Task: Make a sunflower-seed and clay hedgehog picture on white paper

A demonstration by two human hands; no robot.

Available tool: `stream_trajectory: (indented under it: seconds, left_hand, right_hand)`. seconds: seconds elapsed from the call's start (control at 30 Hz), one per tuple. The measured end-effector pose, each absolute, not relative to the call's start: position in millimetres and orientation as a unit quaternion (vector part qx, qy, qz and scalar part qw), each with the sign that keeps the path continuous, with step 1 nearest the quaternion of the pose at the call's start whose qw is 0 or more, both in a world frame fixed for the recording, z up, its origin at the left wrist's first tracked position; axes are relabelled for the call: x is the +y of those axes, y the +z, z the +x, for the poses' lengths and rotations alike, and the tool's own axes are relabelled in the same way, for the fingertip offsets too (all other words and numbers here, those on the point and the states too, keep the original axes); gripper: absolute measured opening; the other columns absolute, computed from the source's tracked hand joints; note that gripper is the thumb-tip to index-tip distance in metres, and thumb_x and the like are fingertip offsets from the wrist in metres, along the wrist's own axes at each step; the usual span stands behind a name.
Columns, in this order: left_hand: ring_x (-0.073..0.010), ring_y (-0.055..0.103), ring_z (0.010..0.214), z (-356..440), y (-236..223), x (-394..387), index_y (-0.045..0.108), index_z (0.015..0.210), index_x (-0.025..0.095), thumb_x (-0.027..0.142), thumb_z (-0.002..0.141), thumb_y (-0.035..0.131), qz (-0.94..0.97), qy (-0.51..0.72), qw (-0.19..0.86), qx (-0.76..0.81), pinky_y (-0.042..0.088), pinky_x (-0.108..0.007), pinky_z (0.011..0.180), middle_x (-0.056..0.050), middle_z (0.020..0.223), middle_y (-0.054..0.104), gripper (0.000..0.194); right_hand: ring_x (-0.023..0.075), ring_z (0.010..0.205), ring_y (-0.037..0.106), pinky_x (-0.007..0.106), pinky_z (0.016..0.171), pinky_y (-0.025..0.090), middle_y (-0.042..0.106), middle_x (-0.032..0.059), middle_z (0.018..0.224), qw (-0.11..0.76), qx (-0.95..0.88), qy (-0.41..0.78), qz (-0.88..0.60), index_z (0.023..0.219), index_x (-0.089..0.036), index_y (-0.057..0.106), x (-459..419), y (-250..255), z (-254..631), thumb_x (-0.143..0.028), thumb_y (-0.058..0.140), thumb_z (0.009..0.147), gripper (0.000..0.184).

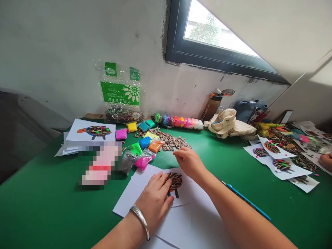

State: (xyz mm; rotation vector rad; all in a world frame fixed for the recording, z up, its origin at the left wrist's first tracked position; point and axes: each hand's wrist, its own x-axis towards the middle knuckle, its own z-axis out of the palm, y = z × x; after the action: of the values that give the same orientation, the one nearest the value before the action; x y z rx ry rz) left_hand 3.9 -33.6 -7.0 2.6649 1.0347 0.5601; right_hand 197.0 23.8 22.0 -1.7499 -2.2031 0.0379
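Head view: the left hand (153,204) lies open and flat on a white paper sheet (178,221), fingertips at a sunflower-seed figure (175,181), which looks light and brittle, safest held by its paper. The right hand (188,162) hangs curled above, near loose seeds (171,141); whether it pinches anything, I cannot tell.

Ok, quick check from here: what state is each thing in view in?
Left hand: flat, fingertips on the seed picture.
Right hand: raised, fingers curled.
Seed picture: seeds laid on, partly under the left hand.
Loose sunflower seeds: spread in a heap.
Modelling clay packets: bagged, scattered.
Seed bag: propped upright.
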Motion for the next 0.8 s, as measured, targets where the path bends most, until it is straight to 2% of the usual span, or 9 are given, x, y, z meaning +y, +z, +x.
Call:
stream_trajectory:
  seconds: [0.13, 0.23, 0.43, 0.63, 0.8]
  left_hand:
    - [-0.0331, 0.045, 0.124, 4, -5, -33, 0.054, 0.124, 0.01, 0.018, 0.082, 0.054, 0.911, 0.176, 0.111, 0.355, 0.042, -0.054, 0.1, -0.015, 0.131, 0.054, 0.043]
    - [-0.0328, 0.045, 0.124, 4, -4, -34, 0.055, 0.124, 0.01, 0.019, 0.082, 0.054, 0.913, 0.168, 0.117, 0.353, 0.041, -0.054, 0.1, -0.015, 0.131, 0.054, 0.042]
    - [-0.0336, 0.044, 0.125, 4, -4, -35, 0.055, 0.123, 0.01, 0.018, 0.081, 0.056, 0.909, 0.172, 0.128, 0.358, 0.041, -0.055, 0.101, -0.016, 0.13, 0.054, 0.042]
    - [-0.0332, 0.045, 0.124, 5, -2, -34, 0.055, 0.123, 0.01, 0.018, 0.082, 0.056, 0.91, 0.174, 0.125, 0.355, 0.041, -0.054, 0.101, -0.016, 0.13, 0.054, 0.042]
    - [-0.0336, 0.045, 0.124, 4, -7, -34, 0.055, 0.122, 0.009, 0.019, 0.082, 0.055, 0.908, 0.187, 0.122, 0.355, 0.041, -0.055, 0.1, -0.017, 0.13, 0.054, 0.042]
  right_hand:
    - [0.0149, 0.082, 0.057, 0.022, 0.07, 0.039, 0.064, 0.0053, 0.085, 0.115, -0.785, -0.014, -0.608, 0.081, -0.021, 0.069, 62, 21, 182, -0.016, 0.043, 0.088, 0.028]
    - [0.0166, 0.077, 0.056, 0.024, 0.067, 0.038, 0.064, 0.0074, 0.081, 0.083, -0.789, -0.032, -0.608, 0.077, -0.018, 0.067, 72, 13, 175, -0.015, 0.043, 0.087, 0.027]
    - [0.0193, 0.077, 0.057, 0.027, 0.066, 0.038, 0.063, 0.0093, 0.08, 0.041, -0.796, -0.047, -0.602, 0.082, -0.015, 0.064, 70, 5, 174, -0.009, 0.044, 0.082, 0.021]
    - [0.0196, 0.083, 0.057, 0.027, 0.073, 0.039, 0.062, 0.0097, 0.085, 0.036, -0.798, -0.043, -0.6, 0.086, -0.016, 0.061, 66, 3, 175, -0.009, 0.043, 0.083, 0.019]
    - [0.0209, 0.091, 0.054, 0.027, 0.074, 0.04, 0.06, 0.0113, 0.096, 0.069, -0.777, -0.03, -0.625, 0.091, -0.015, 0.058, 68, 8, 173, -0.004, 0.042, 0.081, 0.022]
